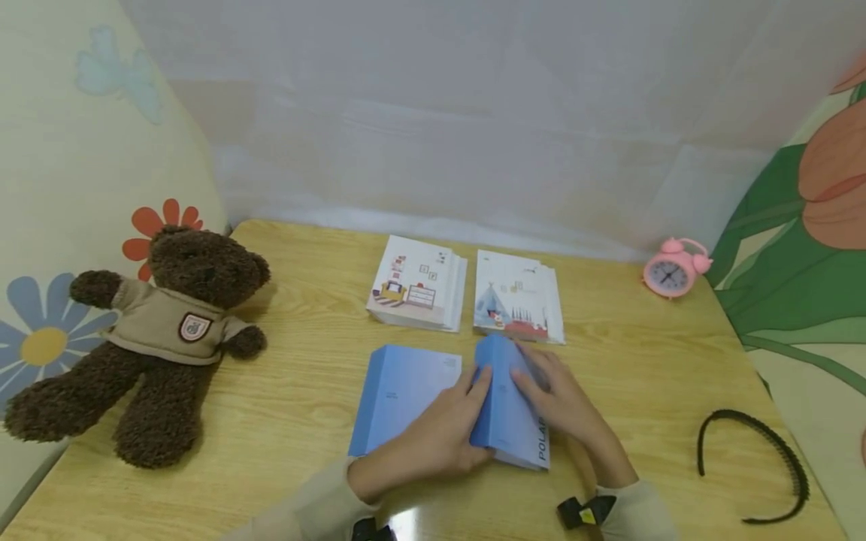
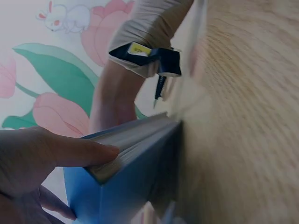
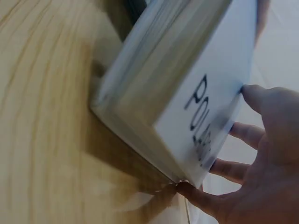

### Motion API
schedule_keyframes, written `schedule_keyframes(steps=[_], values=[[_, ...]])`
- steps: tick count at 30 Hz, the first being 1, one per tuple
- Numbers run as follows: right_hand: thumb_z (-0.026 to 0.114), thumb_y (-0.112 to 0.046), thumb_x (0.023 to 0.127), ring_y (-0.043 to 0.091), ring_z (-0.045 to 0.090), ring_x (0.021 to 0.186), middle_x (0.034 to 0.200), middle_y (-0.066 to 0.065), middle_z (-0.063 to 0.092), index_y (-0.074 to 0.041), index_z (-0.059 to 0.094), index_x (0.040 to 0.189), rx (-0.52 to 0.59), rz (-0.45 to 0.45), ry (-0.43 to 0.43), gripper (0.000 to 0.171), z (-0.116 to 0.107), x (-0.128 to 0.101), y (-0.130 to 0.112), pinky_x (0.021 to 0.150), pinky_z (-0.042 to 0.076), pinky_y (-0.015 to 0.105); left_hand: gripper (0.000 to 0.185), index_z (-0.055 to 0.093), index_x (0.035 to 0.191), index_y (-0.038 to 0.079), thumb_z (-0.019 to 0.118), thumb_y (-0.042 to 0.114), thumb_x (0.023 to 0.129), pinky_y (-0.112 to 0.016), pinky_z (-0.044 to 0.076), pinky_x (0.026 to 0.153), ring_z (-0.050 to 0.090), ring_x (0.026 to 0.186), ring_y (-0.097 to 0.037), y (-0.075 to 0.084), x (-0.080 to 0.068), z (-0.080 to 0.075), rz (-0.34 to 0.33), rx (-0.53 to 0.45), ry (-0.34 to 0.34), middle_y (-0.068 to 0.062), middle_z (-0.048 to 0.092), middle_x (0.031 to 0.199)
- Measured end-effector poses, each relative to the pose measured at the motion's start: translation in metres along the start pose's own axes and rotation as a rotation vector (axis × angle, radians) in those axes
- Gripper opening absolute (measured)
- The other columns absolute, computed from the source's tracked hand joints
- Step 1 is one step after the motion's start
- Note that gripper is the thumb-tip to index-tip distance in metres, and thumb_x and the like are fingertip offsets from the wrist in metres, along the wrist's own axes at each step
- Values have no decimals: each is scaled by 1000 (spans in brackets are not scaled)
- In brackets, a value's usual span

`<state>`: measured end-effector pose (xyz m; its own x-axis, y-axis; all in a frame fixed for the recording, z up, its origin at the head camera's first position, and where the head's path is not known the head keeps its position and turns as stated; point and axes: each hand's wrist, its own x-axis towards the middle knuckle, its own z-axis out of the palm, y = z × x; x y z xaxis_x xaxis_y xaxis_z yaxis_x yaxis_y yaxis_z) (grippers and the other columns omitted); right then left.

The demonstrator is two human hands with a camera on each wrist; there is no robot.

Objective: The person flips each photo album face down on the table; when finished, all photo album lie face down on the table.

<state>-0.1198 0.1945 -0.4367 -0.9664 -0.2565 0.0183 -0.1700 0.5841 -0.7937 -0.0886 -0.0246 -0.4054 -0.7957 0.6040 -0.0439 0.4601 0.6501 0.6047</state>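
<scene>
A thick blue album (image 1: 504, 406) with black letters beginning "POLA" on its pale cover stands tilted on the table, spine up, between both hands. My left hand (image 1: 443, 432) grips its left side; in the left wrist view the thumb (image 2: 88, 151) lies on the page edges. With thumb and fingers, my right hand (image 1: 564, 398) holds the other side; in the right wrist view its fingertips (image 3: 187, 189) touch the cover and the lower edge. Beside it, partly behind my left forearm, lies a second blue album (image 1: 416, 383).
Two stacks of white illustrated booklets, a left stack (image 1: 413, 282) and a right stack (image 1: 514, 293), lie behind the albums. A brown teddy bear (image 1: 183, 300) sits at the left. To the right are a pink alarm clock (image 1: 670, 272) and a black headband (image 1: 788, 451).
</scene>
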Motion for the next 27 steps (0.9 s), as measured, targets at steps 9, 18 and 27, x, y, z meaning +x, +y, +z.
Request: schedule_keyframes(steps=[9, 18, 27], values=[[40, -31, 108, 42, 39, 136, 154, 16, 36, -24, 27, 158, 309, -49, -29, 52, -4, 5, -12, 106, 35, 62, 90, 33, 153, 0, 83, 20, 80, -49, 31, 113, 25, 144, -40, 22, -3, -15, 118, 48, 18, -26, 15, 160], [40, -26, 108, 31, 43, 135, 157, 5, 37, -29, 37, 153, 398, -140, -28, 44, -11, 6, -15, 105, 38, 54, 78, 46, 148, 3, 81, 26, 83, -47, 36, 112, 33, 140, -34, 34, 2, -15, 192, 154, 39, -21, 19, 161], [41, -23, 108, 31, 48, 130, 153, 5, 42, -25, 39, 152, 403, -152, -24, 44, -14, 7, -13, 97, 47, 45, 123, -7, 158, 3, 85, 26, 79, -49, 31, 112, 20, 145, -41, 20, 2, -2, 122, -136, 52, -27, -3, 161]])
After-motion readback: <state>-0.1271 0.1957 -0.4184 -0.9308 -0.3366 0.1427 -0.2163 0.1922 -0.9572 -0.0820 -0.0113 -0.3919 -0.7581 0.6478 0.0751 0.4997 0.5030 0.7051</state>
